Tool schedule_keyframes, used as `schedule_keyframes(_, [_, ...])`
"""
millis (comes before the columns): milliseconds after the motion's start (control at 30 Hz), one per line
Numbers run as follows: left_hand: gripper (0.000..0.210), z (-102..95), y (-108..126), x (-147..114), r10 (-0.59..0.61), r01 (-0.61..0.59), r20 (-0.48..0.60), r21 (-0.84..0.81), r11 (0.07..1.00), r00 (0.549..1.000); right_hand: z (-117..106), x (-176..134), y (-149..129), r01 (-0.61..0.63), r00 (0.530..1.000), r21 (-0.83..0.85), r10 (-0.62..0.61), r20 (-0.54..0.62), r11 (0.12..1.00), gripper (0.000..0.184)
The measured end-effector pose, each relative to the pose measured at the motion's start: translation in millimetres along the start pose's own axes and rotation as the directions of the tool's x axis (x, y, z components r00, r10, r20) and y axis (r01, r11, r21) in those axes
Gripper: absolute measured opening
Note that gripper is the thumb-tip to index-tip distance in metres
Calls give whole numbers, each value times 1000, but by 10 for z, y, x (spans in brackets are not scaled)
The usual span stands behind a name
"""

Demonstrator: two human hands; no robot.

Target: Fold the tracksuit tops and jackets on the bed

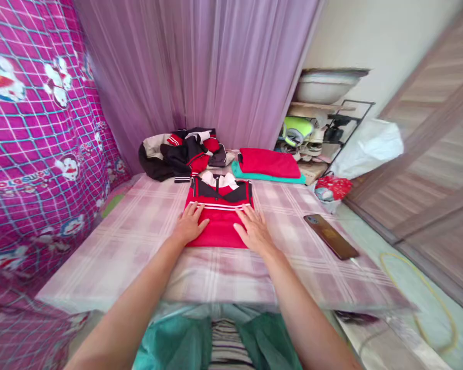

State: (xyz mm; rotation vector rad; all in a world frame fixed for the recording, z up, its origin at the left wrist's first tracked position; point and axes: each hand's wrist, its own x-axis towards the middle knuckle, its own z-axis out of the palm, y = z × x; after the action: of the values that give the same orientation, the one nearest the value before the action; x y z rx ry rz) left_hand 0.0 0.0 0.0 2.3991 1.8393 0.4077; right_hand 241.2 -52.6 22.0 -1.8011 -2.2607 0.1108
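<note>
you're resting left hand (190,224) and right hand (254,229) flat, fingers spread, on opposite sides of folded red zip-neck top (220,228), centre frame; collar (234,194) pointing up-frame, neither hand nearer.

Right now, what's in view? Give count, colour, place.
Garment: 1, red and black, table centre
Clothes heap: 1, black and red, table's back left
Upper cloth: 1, red, table's back right
Lower cloth: 1, teal, beneath it
Phone: 1, brown, table's right
Cable: 1, white, at phone
Table: 1, pink plaid cover, centre
Curtain: 1, purple, behind table
Drape: 1, magenta, far left
Rack: 1, dark, back right
Basin: 1, whitish, atop rack
Shoes: several, mixed, on rack
Bag: 1, white, beside rack
Bundle: 1, mostly red, below bag
Panelling: count unclear, brown, far right
Cord: 1, yellow, floor right
Legwear: 1, teal, bottom centre
Left hand: 1, bare, on garment's left
Right hand: 1, bare, on garment's right
</note>
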Motion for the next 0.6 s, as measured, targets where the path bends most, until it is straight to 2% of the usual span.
schedule_keyframes(133, [63, 84, -62, 17, 31, -32, -43, -34, 999, 999, 76, -31, -3, 35, 996, 17, -37, 81, 999, 51])
schedule_keyframes(400, [60, 96, -377, 38, 138, -152, -74, -232, 961, 988, 188, -26, 162, 78, 997, 113, -75, -27, 990, 50])
schedule_keyframes(600, [66, 55, -512, -69, 105, -142, -114, -380, 914, 988, 311, -133, 462, 177, 981, 335, -139, -134, 926, 52])
